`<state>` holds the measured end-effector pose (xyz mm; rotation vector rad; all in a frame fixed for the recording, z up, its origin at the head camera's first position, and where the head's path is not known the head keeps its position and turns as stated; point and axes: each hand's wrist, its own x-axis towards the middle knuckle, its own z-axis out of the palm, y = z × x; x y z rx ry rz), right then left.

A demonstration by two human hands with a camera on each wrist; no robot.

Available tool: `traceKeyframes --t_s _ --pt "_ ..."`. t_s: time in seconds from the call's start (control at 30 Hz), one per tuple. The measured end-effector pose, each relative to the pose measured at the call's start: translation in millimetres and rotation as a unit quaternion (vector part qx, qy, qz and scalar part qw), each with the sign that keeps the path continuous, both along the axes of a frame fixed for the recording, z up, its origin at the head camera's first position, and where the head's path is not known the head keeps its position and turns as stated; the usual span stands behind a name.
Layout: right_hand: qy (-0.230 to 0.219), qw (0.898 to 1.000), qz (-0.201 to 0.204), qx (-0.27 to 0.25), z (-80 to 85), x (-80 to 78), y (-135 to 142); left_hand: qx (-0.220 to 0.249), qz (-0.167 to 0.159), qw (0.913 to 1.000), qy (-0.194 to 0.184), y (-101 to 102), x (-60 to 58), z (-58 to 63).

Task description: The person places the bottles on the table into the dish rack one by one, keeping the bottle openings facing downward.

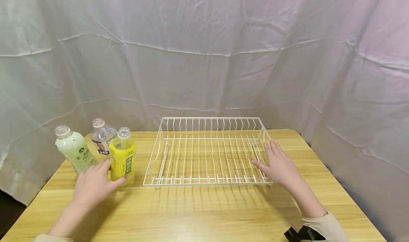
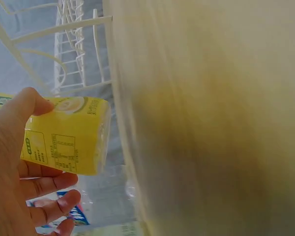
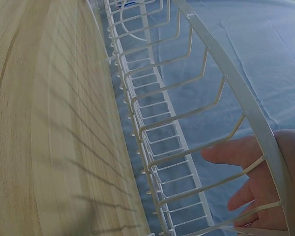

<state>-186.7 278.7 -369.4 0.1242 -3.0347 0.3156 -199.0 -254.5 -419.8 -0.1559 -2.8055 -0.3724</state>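
Wearing yellow — bottle [image 1: 121, 157] | green printed panel [image 1: 129, 165] | clear neck [image 1: 124, 133]

One green bottle [image 1: 79, 153], one clear bottle [image 1: 101, 143] and one yellow bottle [image 1: 122, 160] make three bottles. There is one wire rack [image 1: 207, 184] on one bench [image 1: 191, 217]. One left hand [image 1: 96, 182] and one right hand [image 1: 281, 164] make two hands, with one left sleeve [image 1: 52, 238] and one right sleeve [image 1: 329, 227].

- My left hand [image 1: 95, 185] hides part of the green bottle [image 1: 76, 151].
- The left wrist view crops my yellow bottle [image 2: 73, 135].
- There, the bench [image 2: 216, 123] blurs.
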Motion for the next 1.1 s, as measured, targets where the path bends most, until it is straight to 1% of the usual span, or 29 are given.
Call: traceKeyframes --t_s 0.2,0.43,0.7,0.9,1.1 --pt "0.001 1.000 0.000 0.003 -1.0 -0.7 0.3 0.012 -0.011 0.9994 0.029 12.8 -1.3 13.8" --pt "0.001 1.000 -0.002 -0.001 -2.8 -1.0 0.2 0.017 -0.013 0.9953 0.095 24.0 -4.6 31.5" --pt "-0.001 1.000 -0.002 -0.007 -1.4 -0.2 0.1 0.022 -0.019 0.9920 0.123 43.9 -11.1 57.1" --pt "-0.005 1.000 -0.002 -0.010 -0.7 0.0 0.6 0.026 -0.045 0.9830 0.176 67.7 -17.9 72.6" --pt "-0.003 1.000 -0.002 -0.007 -1.1 -0.8 0.3 0.027 -0.082 0.9714 0.221 93.2 -24.6 79.2"
